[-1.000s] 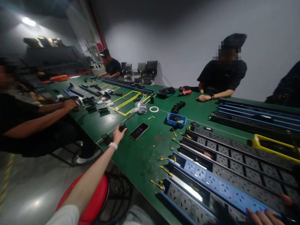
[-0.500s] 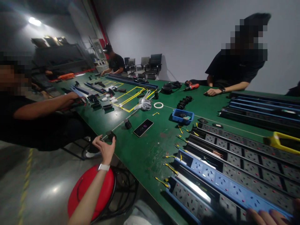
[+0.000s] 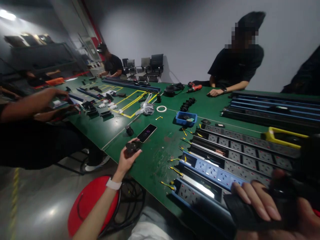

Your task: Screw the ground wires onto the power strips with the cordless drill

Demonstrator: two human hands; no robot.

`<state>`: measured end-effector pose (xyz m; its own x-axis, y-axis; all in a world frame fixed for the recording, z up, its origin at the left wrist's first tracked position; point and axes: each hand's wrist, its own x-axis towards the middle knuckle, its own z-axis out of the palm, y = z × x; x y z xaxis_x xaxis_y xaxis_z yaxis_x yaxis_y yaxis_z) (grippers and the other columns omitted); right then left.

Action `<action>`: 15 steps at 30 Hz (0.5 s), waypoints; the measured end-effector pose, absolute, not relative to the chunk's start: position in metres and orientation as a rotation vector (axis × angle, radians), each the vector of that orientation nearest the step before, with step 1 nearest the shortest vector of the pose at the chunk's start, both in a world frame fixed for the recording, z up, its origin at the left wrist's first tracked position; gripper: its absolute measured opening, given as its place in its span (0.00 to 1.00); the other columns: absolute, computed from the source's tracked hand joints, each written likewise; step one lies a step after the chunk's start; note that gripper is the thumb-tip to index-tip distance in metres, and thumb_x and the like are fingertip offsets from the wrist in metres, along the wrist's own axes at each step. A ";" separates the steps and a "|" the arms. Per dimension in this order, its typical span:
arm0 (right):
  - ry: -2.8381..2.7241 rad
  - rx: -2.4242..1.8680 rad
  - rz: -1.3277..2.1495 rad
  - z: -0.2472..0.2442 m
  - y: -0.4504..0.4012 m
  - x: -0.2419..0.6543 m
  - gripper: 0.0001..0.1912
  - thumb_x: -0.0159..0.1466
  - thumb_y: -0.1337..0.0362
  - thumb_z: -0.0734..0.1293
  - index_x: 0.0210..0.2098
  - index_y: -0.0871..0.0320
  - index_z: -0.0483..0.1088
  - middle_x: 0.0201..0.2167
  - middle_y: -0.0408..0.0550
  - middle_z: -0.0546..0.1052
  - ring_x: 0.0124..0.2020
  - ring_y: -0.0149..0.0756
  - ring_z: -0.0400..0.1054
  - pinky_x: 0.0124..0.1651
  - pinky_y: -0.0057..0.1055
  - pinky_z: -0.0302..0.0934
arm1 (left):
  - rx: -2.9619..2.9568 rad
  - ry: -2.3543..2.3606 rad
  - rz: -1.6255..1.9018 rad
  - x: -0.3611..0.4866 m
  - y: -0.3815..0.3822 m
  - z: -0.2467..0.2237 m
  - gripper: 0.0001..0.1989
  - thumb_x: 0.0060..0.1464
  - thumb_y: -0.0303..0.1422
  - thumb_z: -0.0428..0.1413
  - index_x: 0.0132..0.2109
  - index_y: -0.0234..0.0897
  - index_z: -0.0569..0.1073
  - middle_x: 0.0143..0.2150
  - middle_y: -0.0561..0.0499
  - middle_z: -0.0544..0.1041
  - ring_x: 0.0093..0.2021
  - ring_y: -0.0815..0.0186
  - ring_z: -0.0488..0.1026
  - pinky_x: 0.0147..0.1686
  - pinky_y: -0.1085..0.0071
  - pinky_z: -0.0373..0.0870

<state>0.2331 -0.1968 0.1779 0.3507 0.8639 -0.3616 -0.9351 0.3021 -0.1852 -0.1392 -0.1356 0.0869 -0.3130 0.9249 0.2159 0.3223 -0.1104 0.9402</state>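
My left hand [image 3: 126,160], with a white band at the wrist, has its fingers wrapped round a small black part [image 3: 131,149] above the near edge of the green table. A similar black piece [image 3: 129,130] and a smartphone [image 3: 147,133] lie just beyond it. At the lower right, my right hand [image 3: 260,200] grips a dark black object [image 3: 246,213] with a broad flat section; its kind is too dark to make out. Below that hand lie several long power strips [image 3: 212,171], grey and blue, with yellow-green wires at their ends.
A blue bin [image 3: 186,119], a white ring [image 3: 161,109], a plastic bag [image 3: 147,108] and a red drill [image 3: 195,88] lie farther back. Co-workers sit across and at the left [image 3: 32,106]. A red stool [image 3: 92,206] stands beside me, and a yellow frame [image 3: 285,137] lies at right.
My left hand has closed on the black part and carried it right, close to the phone. My right hand has risen into view with the black object. The view has turned right.
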 end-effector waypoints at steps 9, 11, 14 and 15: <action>-0.252 -0.296 1.195 0.177 -0.207 0.218 0.19 0.63 0.56 0.66 0.53 0.48 0.72 0.15 0.30 0.49 0.15 0.23 0.40 0.25 0.23 0.51 | 1.511 0.972 1.144 0.027 -0.202 0.099 0.25 0.53 0.35 0.63 0.57 0.45 0.68 0.57 0.44 0.68 0.54 0.60 0.73 0.34 0.77 0.79; -0.251 -0.281 1.180 0.175 -0.209 0.220 0.18 0.63 0.56 0.65 0.53 0.49 0.71 0.15 0.30 0.49 0.15 0.23 0.40 0.25 0.23 0.52 | 1.456 0.899 1.079 0.042 -0.214 0.100 0.26 0.55 0.35 0.62 0.60 0.48 0.65 0.57 0.45 0.69 0.51 0.63 0.75 0.31 0.79 0.78; -0.239 -0.251 1.169 0.172 -0.209 0.223 0.17 0.63 0.56 0.65 0.51 0.50 0.72 0.16 0.31 0.49 0.16 0.23 0.40 0.26 0.22 0.53 | 1.413 0.861 1.049 0.054 -0.227 0.102 0.27 0.56 0.37 0.62 0.61 0.49 0.64 0.56 0.46 0.71 0.50 0.64 0.76 0.36 0.78 0.79; -0.233 -0.247 1.165 0.172 -0.208 0.224 0.17 0.63 0.56 0.65 0.51 0.50 0.72 0.16 0.31 0.49 0.16 0.23 0.40 0.26 0.22 0.53 | 1.412 0.849 1.048 0.056 -0.230 0.103 0.27 0.56 0.40 0.61 0.61 0.48 0.64 0.56 0.46 0.71 0.51 0.64 0.76 0.39 0.76 0.79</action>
